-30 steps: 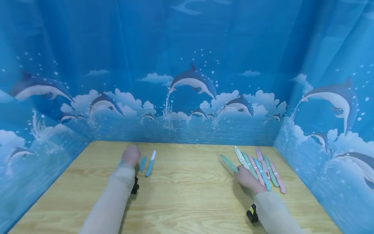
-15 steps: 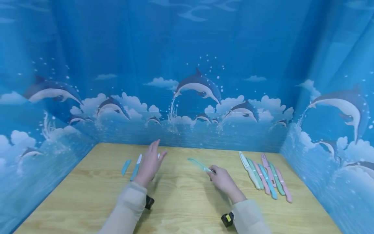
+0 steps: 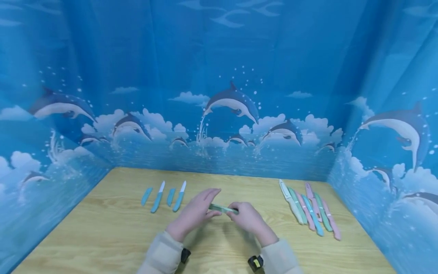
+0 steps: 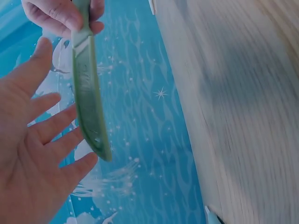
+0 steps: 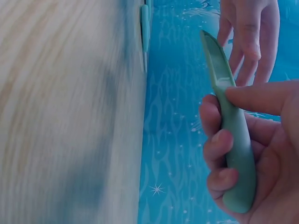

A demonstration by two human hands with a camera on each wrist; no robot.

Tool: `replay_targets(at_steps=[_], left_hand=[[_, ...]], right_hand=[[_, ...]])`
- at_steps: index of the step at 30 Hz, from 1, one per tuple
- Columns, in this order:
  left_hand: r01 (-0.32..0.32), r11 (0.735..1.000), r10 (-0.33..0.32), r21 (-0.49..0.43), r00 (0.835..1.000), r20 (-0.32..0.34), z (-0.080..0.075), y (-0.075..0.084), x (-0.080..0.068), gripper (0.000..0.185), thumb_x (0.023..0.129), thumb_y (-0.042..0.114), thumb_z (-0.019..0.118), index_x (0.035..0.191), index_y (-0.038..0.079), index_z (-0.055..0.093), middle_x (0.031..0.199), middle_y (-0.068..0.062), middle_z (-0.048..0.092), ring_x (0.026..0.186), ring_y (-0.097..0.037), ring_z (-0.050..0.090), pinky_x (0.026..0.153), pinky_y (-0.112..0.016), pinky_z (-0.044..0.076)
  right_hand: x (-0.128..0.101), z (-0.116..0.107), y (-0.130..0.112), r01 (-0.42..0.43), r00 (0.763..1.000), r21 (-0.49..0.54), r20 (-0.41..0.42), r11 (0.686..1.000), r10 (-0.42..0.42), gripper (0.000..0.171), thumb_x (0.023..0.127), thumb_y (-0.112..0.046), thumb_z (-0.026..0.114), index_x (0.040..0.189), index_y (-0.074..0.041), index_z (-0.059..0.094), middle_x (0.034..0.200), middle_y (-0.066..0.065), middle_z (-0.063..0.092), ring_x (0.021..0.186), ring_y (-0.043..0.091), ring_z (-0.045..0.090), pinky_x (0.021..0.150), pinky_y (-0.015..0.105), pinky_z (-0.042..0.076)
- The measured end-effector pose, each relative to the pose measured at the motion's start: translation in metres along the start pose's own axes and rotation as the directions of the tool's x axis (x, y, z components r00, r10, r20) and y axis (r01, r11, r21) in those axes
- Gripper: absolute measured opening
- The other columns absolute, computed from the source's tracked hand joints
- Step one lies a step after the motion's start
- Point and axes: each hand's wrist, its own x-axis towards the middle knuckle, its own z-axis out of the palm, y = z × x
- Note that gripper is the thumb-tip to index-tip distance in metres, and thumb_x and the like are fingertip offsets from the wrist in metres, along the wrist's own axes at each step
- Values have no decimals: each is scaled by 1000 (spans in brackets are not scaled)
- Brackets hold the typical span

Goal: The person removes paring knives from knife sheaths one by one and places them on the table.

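Observation:
A green knife (image 3: 220,208) in a see-through green sheath (image 4: 88,93) is held up over the middle of the table. My right hand (image 3: 249,220) grips its handle (image 5: 240,158), fingers curled round it and the thumb laid along it. My left hand (image 3: 195,213) is spread around the sheathed end, thumb and fingers apart. In the left wrist view the fingers (image 4: 53,135) of that hand are loosely extended beside the sheath; whether they touch it I cannot tell.
At the left lie two blue knives (image 3: 157,199) (image 3: 179,198) with bare white blades, each beside a blue sheath (image 3: 146,196) (image 3: 170,197). Several pastel sheathed knives (image 3: 309,213) lie in a row at the right. A dolphin-print curtain (image 3: 219,95) surrounds the wooden table (image 3: 119,236).
My right hand has carried the green knife from the right-hand row to the middle. My left hand has come away from the blue knives and moved right to the green knife's sheath.

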Motion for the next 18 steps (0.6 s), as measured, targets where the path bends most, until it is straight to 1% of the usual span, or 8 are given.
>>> replay_targets(at_steps=[2,4,7,10,14,18], left_hand=[[-30,999,30,18,1000,0,2,1,0,69,89,36,67,145,6,39,142,-16,49,131,-34,47,107,-49,39],[-47,999,47,26,999,10,3,2,-1,67,89,35,67,144,6,41,139,-16,52,128,-34,50,105,-49,42],[-51,998,49,35,998,45,4,5,-1,64,89,35,67,142,6,44,135,-15,57,123,-31,55,102,-47,45],[-35,999,32,26,994,106,6,7,0,62,91,36,64,142,6,45,134,-12,59,120,-27,59,98,-42,48],[-23,1000,21,13,984,175,9,11,2,57,94,37,60,141,7,48,133,-9,60,117,-25,61,96,-40,50],[-37,999,31,25,981,191,13,11,2,49,97,33,57,137,6,52,127,-11,64,111,-25,64,93,-40,52]], right_hand=[[-1,1,-1,22,1000,-11,6,1000,-21,20,93,-19,63,104,-3,69,76,-3,62,59,7,48,55,24,42],[-1,1,-2,39,999,-17,7,999,-39,20,92,-20,64,102,-3,70,76,-3,63,60,7,49,57,25,44],[-3,1,-3,67,998,-29,11,997,-66,21,92,-23,65,100,-5,71,77,-4,65,63,5,51,60,25,46],[-4,-3,-4,86,996,-49,30,995,-84,21,93,-25,65,100,-6,72,75,-5,64,61,4,51,60,25,46],[-5,-10,-4,86,995,-63,57,994,-82,19,94,-24,63,99,-8,72,71,-5,62,56,5,49,56,24,43],[-7,-15,-3,57,996,-34,72,998,-54,17,95,-23,63,97,-9,72,72,-2,64,54,6,48,53,24,43]])
